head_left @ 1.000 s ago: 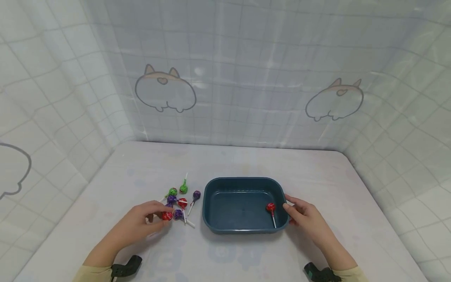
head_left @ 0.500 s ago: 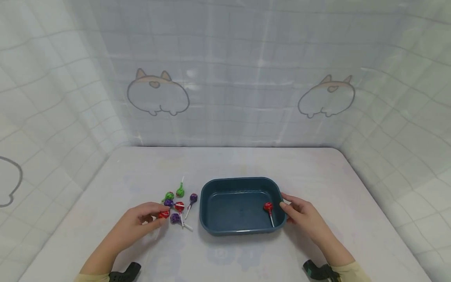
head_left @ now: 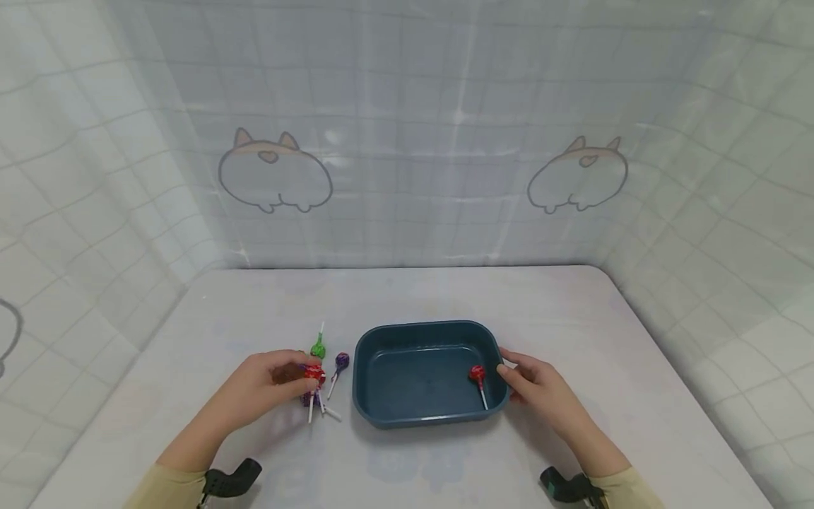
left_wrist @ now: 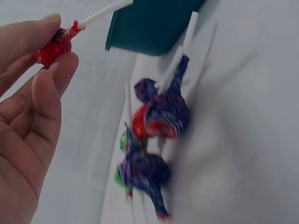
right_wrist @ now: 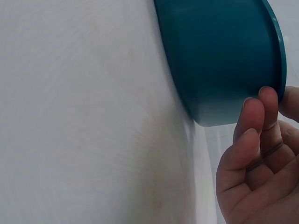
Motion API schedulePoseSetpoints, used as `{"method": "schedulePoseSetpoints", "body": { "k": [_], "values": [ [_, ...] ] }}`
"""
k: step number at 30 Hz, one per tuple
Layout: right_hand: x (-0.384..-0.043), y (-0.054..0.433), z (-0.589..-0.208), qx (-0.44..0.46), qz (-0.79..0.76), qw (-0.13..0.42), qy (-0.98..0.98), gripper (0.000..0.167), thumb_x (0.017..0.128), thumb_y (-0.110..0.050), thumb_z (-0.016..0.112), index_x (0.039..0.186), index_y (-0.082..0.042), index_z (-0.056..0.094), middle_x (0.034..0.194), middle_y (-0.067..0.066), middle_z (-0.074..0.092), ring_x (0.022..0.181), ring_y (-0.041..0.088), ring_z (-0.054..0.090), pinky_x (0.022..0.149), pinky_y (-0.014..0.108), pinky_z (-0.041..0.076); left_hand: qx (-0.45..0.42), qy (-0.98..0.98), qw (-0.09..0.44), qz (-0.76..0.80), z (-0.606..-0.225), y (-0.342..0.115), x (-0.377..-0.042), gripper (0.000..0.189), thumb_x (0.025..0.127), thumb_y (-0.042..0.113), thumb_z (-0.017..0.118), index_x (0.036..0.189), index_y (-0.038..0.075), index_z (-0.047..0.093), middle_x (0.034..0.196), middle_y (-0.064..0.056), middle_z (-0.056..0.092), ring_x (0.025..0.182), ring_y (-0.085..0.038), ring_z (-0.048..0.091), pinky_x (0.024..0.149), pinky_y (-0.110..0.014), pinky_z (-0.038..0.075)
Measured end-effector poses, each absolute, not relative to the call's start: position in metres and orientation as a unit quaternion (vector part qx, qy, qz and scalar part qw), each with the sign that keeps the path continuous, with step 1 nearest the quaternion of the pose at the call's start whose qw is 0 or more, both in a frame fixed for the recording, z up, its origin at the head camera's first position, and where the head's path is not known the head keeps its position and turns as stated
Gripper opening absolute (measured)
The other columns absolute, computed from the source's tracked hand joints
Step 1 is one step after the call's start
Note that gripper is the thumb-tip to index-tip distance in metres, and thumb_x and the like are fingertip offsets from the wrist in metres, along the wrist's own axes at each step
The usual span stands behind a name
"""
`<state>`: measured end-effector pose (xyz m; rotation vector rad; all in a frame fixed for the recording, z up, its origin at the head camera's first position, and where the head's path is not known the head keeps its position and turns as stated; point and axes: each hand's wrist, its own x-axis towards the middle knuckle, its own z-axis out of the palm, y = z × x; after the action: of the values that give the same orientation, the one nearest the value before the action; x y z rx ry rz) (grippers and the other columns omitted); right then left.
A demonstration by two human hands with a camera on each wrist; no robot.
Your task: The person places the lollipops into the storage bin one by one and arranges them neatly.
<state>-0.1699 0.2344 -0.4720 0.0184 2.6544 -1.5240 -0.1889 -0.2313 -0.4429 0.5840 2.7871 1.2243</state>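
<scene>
The left grip (head_left: 263, 383) pinches a round, crinkle-wrapped red lollipop (left_wrist: 52, 52). The right grip (head_left: 543, 392) holds a smooth, round-cornered plastic tray (head_left: 413, 385).

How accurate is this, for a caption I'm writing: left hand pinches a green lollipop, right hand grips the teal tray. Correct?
The colour is wrong: the left wrist view shows the left hand pinching a red lollipop. The right hand does grip the teal tray.

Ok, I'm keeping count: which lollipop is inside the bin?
The red lollipop near the right hand. It alone lies in the bin; a second red lollipop is pinched by the left hand, and the others lie outside.
</scene>
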Motion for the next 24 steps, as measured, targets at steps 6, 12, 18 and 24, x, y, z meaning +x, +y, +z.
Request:
{"method": "schedulePoseSetpoints", "body": {
  "k": [6, 12, 18, 24],
  "values": [
    [-0.171, 0.235, -0.470, -0.003, -0.505, 0.043, 0.862, 0.049, 0.095, -0.032, 0.068, 0.138, -0.011, 0.058, 0.076, 0.006, 0.063, 0.068, 0.024, 0.060, 0.062, 0.032, 0.054, 0.223, 0.888, 0.054, 0.398, -0.431, -0.212, -0.203, 0.037, 0.085, 0.042, 0.077, 0.116, 0.022, 0.072, 0.096, 0.012, 0.070, 0.082, -0.013, 0.067, 0.069, -0.029, 0.056],
    [-0.170, 0.235, -0.471, 0.005, -0.505, 0.039, 0.862, 0.048, 0.095, -0.031, 0.068, 0.138, -0.011, 0.058, 0.073, 0.005, 0.062, 0.067, 0.024, 0.060, 0.060, 0.031, 0.052, 0.247, 0.877, 0.079, 0.403, -0.419, -0.190, -0.223, 0.039, 0.086, 0.046, 0.076, 0.117, 0.024, 0.071, 0.091, 0.011, 0.071, 0.077, -0.023, 0.069, 0.059, -0.038, 0.057],
    [-0.170, 0.235, -0.475, 0.007, -0.511, 0.037, 0.859, 0.046, 0.096, -0.031, 0.067, 0.137, -0.012, 0.060, 0.073, 0.006, 0.062, 0.066, 0.023, 0.060, 0.060, 0.032, 0.053, 0.300, 0.880, 0.062, 0.362, -0.412, -0.165, -0.244, 0.033, 0.087, 0.049, 0.073, 0.113, 0.028, 0.070, 0.093, 0.017, 0.069, 0.084, -0.006, 0.066, 0.064, -0.031, 0.055],
    [-0.173, 0.235, -0.473, 0.002, -0.506, 0.036, 0.862, 0.046, 0.095, -0.032, 0.068, 0.137, -0.013, 0.060, 0.074, 0.006, 0.062, 0.066, 0.023, 0.060, 0.060, 0.031, 0.053, 0.328, 0.872, 0.075, 0.356, -0.408, -0.143, -0.254, 0.029, 0.085, 0.044, 0.077, 0.109, 0.030, 0.069, 0.097, 0.018, 0.069, 0.081, -0.006, 0.065, 0.071, -0.029, 0.055]
  ]
}}
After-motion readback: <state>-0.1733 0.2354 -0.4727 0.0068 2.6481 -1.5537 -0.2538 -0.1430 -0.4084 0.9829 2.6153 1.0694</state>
